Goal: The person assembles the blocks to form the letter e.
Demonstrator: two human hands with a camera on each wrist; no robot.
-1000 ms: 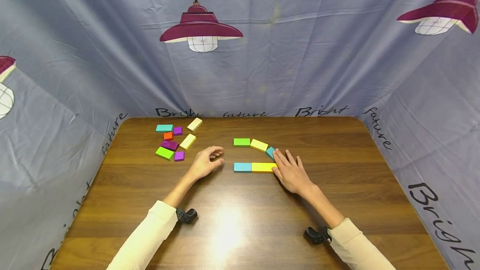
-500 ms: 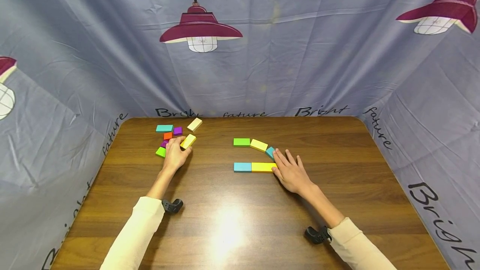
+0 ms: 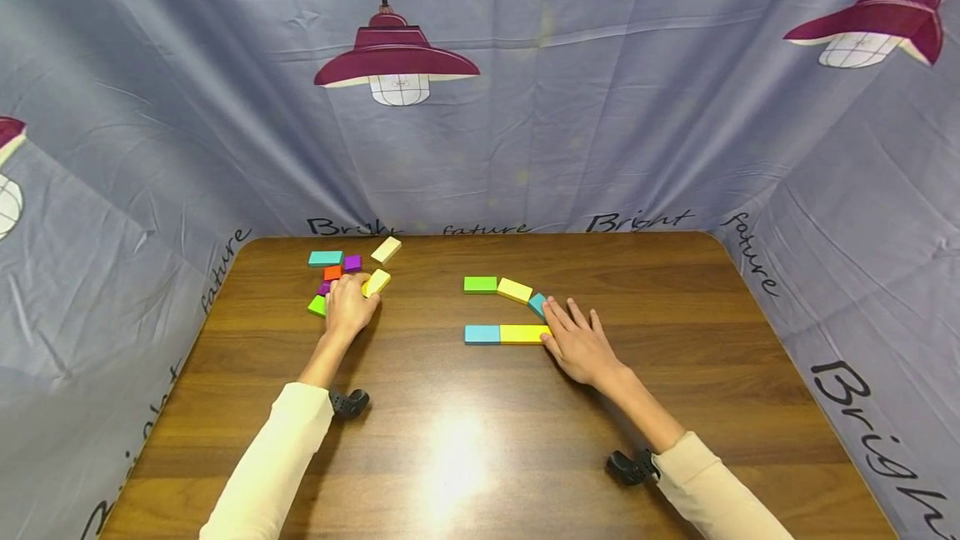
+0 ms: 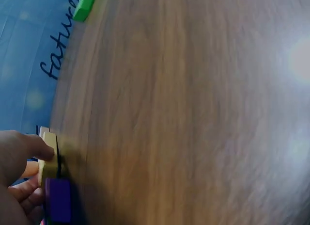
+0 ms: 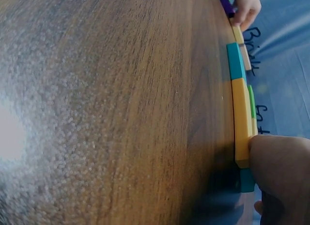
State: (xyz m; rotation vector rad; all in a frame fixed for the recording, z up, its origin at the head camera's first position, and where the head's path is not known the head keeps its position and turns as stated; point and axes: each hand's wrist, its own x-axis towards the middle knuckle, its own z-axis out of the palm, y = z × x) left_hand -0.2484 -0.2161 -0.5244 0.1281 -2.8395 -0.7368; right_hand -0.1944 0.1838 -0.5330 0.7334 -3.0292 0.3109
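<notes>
1. Pinching a pale yellow rectangular block (image 3: 377,282) between thumb and fingers, my left hand (image 3: 348,309) sits on the far left part of the brown wooden table (image 3: 465,440), in the loose pile.
2. Crowding that hand are a purple block (image 4: 59,200) touching the yellow one, an orange block (image 3: 332,272), a lime green block (image 3: 317,305) partly under my palm, a teal block (image 3: 325,258), a small purple square (image 3: 352,262) and a cream block (image 3: 386,249) farthest back.
3. My right hand (image 3: 576,342) lies flat with its fingers spread, the thumb pressing the right end of a bright yellow long block (image 3: 524,333).
4. A light blue block (image 3: 482,334) joins that yellow block's left end.
5. Behind them run a green block (image 3: 480,284), a second yellow block (image 3: 514,290) and a tilted teal piece (image 3: 537,303) at my fingertips.
</notes>
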